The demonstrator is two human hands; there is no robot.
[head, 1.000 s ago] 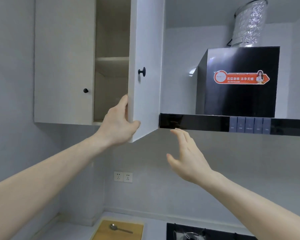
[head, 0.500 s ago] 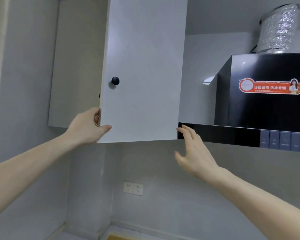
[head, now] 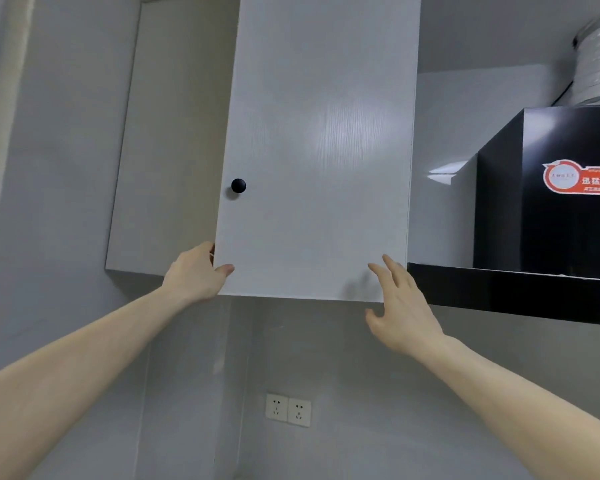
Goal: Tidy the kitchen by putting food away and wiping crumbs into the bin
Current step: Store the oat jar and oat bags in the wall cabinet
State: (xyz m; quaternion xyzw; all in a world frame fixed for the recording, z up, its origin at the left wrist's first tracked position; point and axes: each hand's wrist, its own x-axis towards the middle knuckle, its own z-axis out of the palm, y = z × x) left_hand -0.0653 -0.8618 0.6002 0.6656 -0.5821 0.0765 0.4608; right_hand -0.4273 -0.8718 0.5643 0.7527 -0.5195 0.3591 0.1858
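The left hand (head: 197,271) grasps the white cabinet door (head: 317,150) at its seven-o'clock corner, thumb on its face, while the released right hand (head: 400,306) hovers straight-fingered by its five-o'clock corner.

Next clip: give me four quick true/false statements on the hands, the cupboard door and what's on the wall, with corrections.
1. The left hand grips the cupboard door at its lower left corner. True.
2. The right hand holds the black knob. False: its fingers are straight, by the door's lower right corner.
3. A range hood hangs right of the door. True.
4. The wall sockets have plugs in them. False: nothing is plugged in.
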